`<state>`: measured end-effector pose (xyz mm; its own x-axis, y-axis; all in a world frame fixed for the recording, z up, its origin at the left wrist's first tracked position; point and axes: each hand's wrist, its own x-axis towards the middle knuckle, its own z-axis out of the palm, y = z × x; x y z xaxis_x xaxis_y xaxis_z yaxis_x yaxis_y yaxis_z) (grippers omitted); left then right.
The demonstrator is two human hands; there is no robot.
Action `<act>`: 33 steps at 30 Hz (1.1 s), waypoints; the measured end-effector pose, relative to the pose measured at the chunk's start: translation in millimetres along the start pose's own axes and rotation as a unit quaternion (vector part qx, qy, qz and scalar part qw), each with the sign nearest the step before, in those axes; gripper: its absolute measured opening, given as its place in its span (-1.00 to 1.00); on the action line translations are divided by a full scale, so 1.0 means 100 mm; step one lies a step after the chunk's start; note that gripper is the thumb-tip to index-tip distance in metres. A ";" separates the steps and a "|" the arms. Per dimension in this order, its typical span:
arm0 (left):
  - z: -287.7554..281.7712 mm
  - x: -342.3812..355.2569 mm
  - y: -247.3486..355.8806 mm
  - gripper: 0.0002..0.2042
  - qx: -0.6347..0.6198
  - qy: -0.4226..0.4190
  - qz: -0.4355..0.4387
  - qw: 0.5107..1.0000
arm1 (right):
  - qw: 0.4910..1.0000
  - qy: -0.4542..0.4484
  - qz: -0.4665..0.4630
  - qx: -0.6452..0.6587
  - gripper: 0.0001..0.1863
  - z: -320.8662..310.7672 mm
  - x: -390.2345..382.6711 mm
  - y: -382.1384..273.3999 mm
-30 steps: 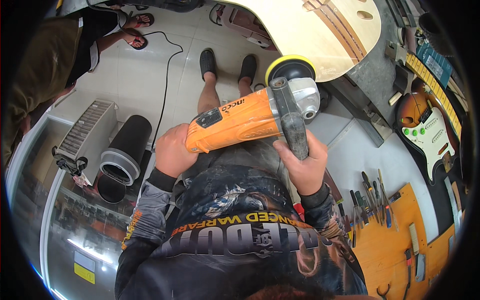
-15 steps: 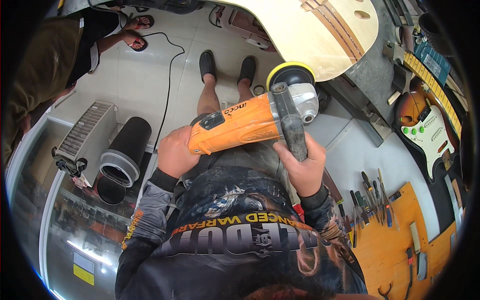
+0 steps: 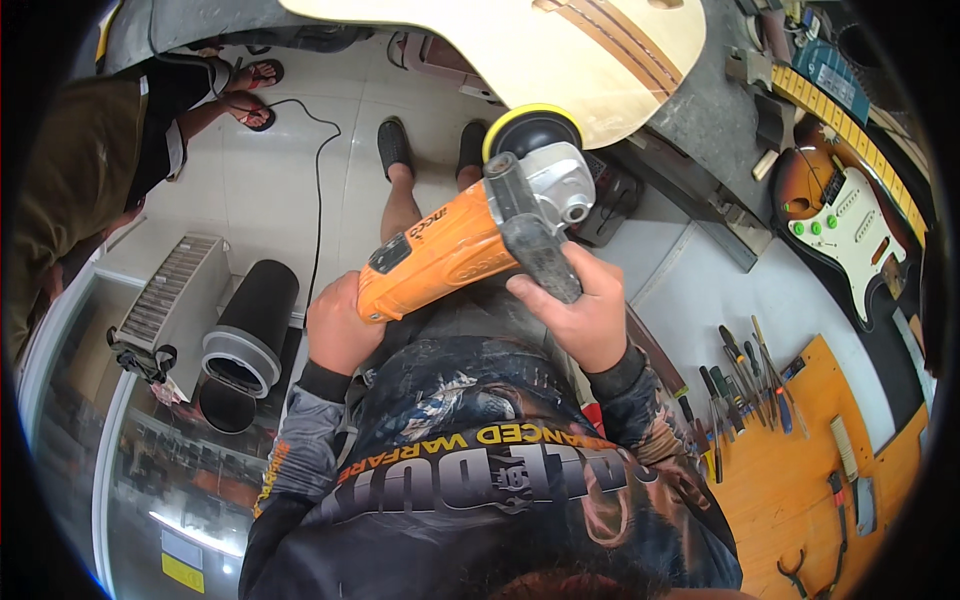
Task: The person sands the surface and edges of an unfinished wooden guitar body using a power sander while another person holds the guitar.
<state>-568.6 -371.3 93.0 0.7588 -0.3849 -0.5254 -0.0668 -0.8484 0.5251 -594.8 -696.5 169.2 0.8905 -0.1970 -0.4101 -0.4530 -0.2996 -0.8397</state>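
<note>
Both my hands hold an orange angle polisher [image 3: 440, 255], its body slanting up to the right. My left hand [image 3: 340, 325] is closed round the rear end of its body. Wrapped by the fingers of my right hand [image 3: 588, 310] is the dark grey side handle [image 3: 540, 250], the thumb lying along its end. At the tool's head, a round black pad with a yellow rim [image 3: 535, 130] overlaps the edge of a pale wooden guitar body [image 3: 500, 45] with brown centre stripes. Whether the pad touches the wood, I cannot tell.
A sunburst electric guitar [image 3: 840, 230] lies at right beside a grey bench [image 3: 700, 130]. Screwdrivers and files [image 3: 750, 380] stand near an orange wooden board [image 3: 800, 480]. At left are a black cylinder [image 3: 250, 320], a glass case [image 3: 200, 470] and another person [image 3: 80, 170]. A cable [image 3: 318, 180] hangs there.
The view has shifted, so the guitar body and polisher appear farther left and higher. The polisher's body slants more steeply. Both hands keep their hold.
</note>
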 end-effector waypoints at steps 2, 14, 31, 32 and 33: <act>-0.03 -0.03 0.08 -0.64 0.005 0.014 -0.010 1.000 | 1.000 -0.005 0.009 0.007 -0.68 -0.08 0.02 -0.02; 0.05 -0.16 0.44 -0.64 0.009 0.019 -0.028 0.999 | 0.999 -0.012 -0.025 0.021 -0.57 -0.33 0.07 0.10; -0.06 -0.38 0.65 -0.71 -0.029 -0.009 0.001 1.000 | 0.993 0.019 -0.114 0.010 -0.55 -0.48 0.03 0.04; -0.05 -0.45 0.58 -0.72 -0.029 0.008 -0.025 0.999 | 0.992 -0.001 -0.127 0.003 -0.56 -0.42 0.07 0.03; -0.01 -0.52 0.51 -0.72 -0.021 0.003 -0.021 1.000 | 0.990 -0.010 -0.142 0.004 -0.56 -0.34 0.11 0.02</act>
<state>-610.6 -394.5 147.6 0.7640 -0.3478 -0.5434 -0.0081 -0.8474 0.5309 -587.9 -731.3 175.2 0.9826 -0.0870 -0.1639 -0.1838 -0.3325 -0.9250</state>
